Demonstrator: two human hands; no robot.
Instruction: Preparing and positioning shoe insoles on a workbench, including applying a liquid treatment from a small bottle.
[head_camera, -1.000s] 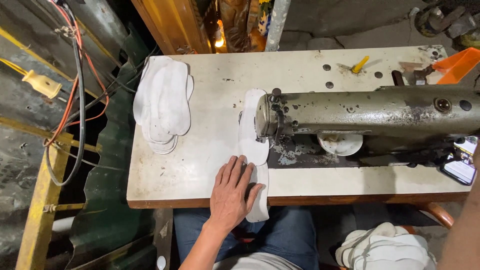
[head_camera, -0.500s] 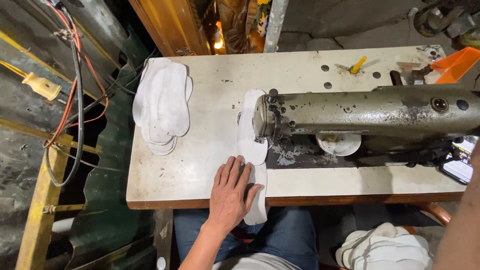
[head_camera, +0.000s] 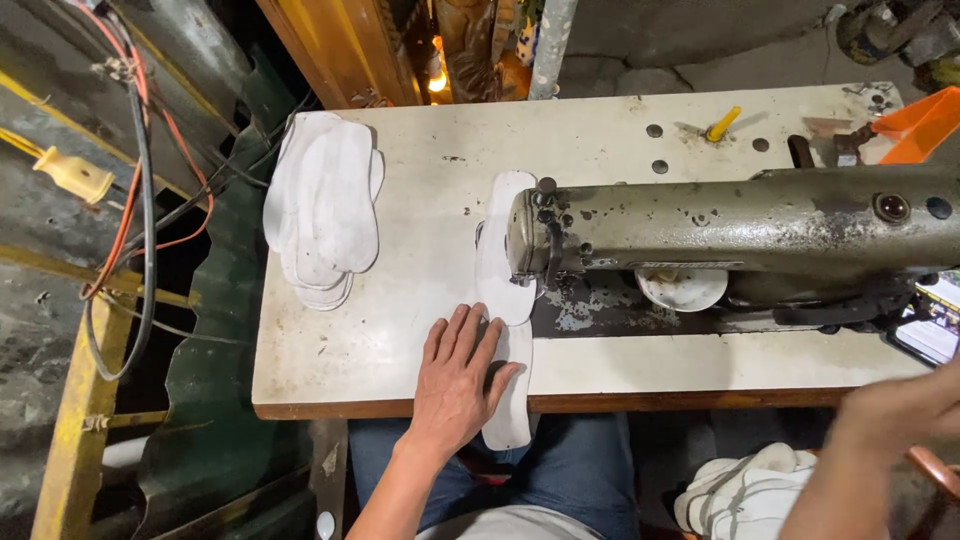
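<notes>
My left hand lies flat, fingers spread, on the table's front edge, pressing on a long white fabric piece that hangs over the edge. A second white piece runs under the head of the worn grey sewing machine. My right hand is blurred at the lower right, above a heap of white pieces beside my lap. Whether it holds anything cannot be made out.
A stack of white cut pieces sits at the table's left end. The white table top carries a yellow peg and an orange tray at the back right. Cables hang at the left.
My right hand has come into view at the lower right, where only the forearm showed before. The left hand stays on the white piece.
</notes>
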